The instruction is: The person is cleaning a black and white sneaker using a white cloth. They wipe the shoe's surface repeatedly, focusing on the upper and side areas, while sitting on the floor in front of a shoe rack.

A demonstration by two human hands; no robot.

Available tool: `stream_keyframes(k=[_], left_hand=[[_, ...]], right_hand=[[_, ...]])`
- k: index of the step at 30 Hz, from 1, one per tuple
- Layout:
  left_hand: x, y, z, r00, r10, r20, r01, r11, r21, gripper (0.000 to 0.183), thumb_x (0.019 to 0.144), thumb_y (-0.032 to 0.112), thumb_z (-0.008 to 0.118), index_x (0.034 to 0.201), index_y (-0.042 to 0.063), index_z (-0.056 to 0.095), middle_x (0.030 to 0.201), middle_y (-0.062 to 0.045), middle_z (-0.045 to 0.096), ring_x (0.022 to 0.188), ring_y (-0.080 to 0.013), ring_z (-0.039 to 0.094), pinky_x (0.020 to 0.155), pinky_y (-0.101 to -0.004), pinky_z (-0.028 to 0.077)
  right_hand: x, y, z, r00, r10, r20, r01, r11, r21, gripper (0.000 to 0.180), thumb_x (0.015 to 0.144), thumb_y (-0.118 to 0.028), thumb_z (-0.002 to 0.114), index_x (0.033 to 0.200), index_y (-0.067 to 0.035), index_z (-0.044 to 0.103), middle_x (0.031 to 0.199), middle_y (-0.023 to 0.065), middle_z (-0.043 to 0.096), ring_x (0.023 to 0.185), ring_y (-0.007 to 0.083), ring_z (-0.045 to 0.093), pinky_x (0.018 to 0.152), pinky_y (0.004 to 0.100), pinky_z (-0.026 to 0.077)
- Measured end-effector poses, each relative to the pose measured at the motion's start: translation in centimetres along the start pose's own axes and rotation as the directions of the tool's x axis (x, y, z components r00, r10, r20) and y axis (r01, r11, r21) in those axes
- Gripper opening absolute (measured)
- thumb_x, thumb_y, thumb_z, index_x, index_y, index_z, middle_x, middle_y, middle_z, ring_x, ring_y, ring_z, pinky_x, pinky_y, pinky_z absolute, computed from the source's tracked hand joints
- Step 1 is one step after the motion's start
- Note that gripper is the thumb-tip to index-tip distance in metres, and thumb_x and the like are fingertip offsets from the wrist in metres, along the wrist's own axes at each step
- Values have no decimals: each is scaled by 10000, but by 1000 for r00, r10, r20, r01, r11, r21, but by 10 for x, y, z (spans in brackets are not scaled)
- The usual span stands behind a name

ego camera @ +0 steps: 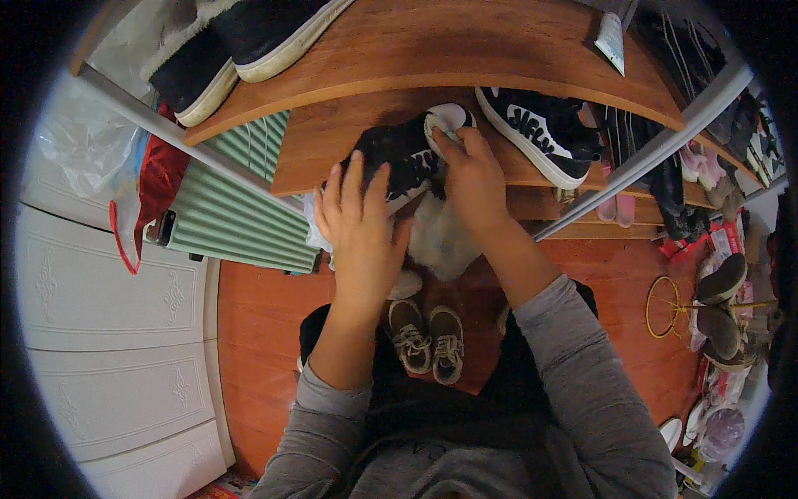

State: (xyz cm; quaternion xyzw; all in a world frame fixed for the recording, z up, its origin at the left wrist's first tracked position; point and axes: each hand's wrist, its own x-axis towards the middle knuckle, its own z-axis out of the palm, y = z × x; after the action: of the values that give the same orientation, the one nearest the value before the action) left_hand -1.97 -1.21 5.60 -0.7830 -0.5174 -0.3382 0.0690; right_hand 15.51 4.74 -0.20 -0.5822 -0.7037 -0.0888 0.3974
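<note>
A black sneaker with white lettering and a white toe lies at the lower wooden shelf, under both hands. My left hand rests with spread fingers over its heel end; whether it grips the shoe is hidden. Pinched in the fingers of my right hand is a pale cloth, pressed against the toe end. To the right on the same shelf stands a similar black-and-white sneaker. Something pale and furry shows below the shelf between my hands.
Dark shoes with white soles and a white tube sit on the upper shelf. Metal posts flank the shelves. A green ribbed radiator stands left, near white cabinet doors. Brown laced shoes lie on the floor.
</note>
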Motion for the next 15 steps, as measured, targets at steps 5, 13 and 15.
stream_keyframes(k=[5,13,15], left_hand=[[-2,-44,12,996,-40,-84,31,994,-106,580,675,112,814,1210,54,595,1340,-158,532,1144,-390,485,990,-439,383],[-1,-36,19,985,-118,-123,92,976,-199,161,768,60,712,702,8,575,740,-138,576,766,-342,490,723,-426,390],[1,-33,27,967,-138,-215,95,975,-201,214,802,70,682,659,4,538,657,-147,525,723,-354,476,677,-434,381]], right_hand=[[0,5,-1,999,44,12,-43,998,-48,445,831,-14,559,1252,-139,632,1124,157,557,988,352,607,819,428,532],[-15,-41,-11,992,26,127,-41,992,119,465,796,18,557,1251,-65,605,1081,161,558,941,372,612,791,447,521],[-21,-55,-17,987,15,160,-53,970,239,459,790,15,558,1242,-45,603,1076,165,553,933,375,611,783,453,518]])
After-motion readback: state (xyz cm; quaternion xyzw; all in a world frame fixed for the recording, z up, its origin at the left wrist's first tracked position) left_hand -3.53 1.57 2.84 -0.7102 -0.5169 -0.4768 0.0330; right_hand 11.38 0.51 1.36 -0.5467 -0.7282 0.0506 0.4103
